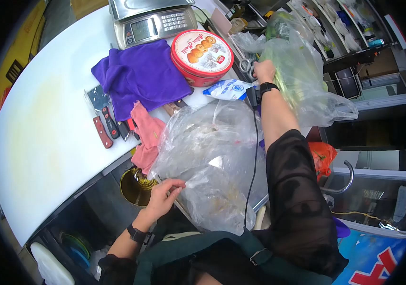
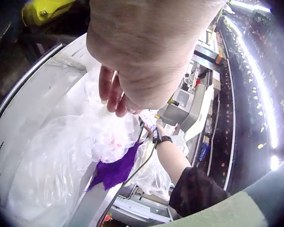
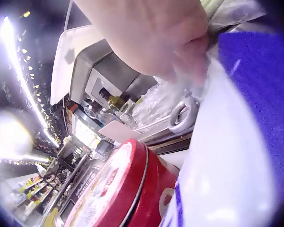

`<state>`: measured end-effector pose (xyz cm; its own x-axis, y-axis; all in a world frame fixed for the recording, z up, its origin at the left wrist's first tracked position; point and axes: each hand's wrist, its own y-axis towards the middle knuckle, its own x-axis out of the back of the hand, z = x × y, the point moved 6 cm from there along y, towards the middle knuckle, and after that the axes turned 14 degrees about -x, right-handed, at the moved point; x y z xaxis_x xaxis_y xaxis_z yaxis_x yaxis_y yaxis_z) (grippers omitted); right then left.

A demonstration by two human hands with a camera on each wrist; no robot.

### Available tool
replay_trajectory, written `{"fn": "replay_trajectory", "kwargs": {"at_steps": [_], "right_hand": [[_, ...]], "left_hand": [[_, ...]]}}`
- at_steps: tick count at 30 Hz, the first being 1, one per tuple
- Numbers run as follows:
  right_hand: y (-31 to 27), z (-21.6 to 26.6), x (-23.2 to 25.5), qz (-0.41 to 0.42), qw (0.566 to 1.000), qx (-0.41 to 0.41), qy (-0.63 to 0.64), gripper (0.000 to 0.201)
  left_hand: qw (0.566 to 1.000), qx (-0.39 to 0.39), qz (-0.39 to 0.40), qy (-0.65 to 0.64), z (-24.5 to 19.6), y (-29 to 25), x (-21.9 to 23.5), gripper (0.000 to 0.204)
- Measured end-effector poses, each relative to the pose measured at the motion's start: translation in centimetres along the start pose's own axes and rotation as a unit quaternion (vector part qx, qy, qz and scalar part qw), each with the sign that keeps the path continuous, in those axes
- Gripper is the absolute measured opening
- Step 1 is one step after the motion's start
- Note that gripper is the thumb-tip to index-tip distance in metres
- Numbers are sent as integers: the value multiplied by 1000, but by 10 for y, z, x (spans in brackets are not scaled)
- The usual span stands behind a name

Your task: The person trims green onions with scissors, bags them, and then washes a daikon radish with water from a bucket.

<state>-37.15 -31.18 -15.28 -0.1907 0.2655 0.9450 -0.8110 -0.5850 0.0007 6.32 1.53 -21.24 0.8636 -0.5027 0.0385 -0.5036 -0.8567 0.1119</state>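
Note:
My left hand (image 1: 163, 197) pinches the edge of a large clear plastic bag (image 1: 212, 156) between thumb and fingertips; the left wrist view shows this hand (image 2: 146, 61) above the crumpled bag (image 2: 52, 161). Farther off, my right hand (image 1: 264, 72) has its fingers curled at grey-handled scissors (image 1: 246, 66). In the right wrist view the fingers of that hand (image 3: 156, 38) meet the scissors' ring handle (image 3: 183, 116); the blades are hidden. A blue and white packet (image 1: 229, 90) lies just below the right hand, beside a red round tin (image 1: 202, 54).
A scale (image 1: 155, 26) stands behind a purple cloth (image 1: 141, 76). Knives (image 1: 102, 132) and a pink cloth (image 1: 147, 137) lie on the white table (image 1: 37, 114). At right is a bag of green vegetables (image 1: 293, 71). A black cable (image 1: 255, 161) crosses the clear bag.

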Motion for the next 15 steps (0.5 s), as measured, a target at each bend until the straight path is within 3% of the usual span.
{"fn": "replay_trajectory", "kwargs": {"at_steps": [1,2,3,5,8,12,15], "right_hand": [[-4,-1,5,-13,1000,-7,27,29],[-7,-3,5,42,996,-19,78,28],[-13,-10,9,47,996,-21,72,28],[-49,-5,30,130,955,75,257,27],[-121,-29,74,269,903,115,314,26],[-254,-74,153,390,855,111,323,30],[-334,-117,187,501,779,201,319,36]], "left_hand": [[1000,-2,-4,1,0,-2,2,18],[1000,-2,-8,2,0,-4,3,17],[1000,5,-8,-1,0,-7,4,17],[1000,-12,-24,-4,-3,-9,10,18],[999,-10,-39,22,2,-23,21,17],[980,41,-155,-119,13,-48,44,20],[961,89,-244,-98,31,-87,68,19]]}}
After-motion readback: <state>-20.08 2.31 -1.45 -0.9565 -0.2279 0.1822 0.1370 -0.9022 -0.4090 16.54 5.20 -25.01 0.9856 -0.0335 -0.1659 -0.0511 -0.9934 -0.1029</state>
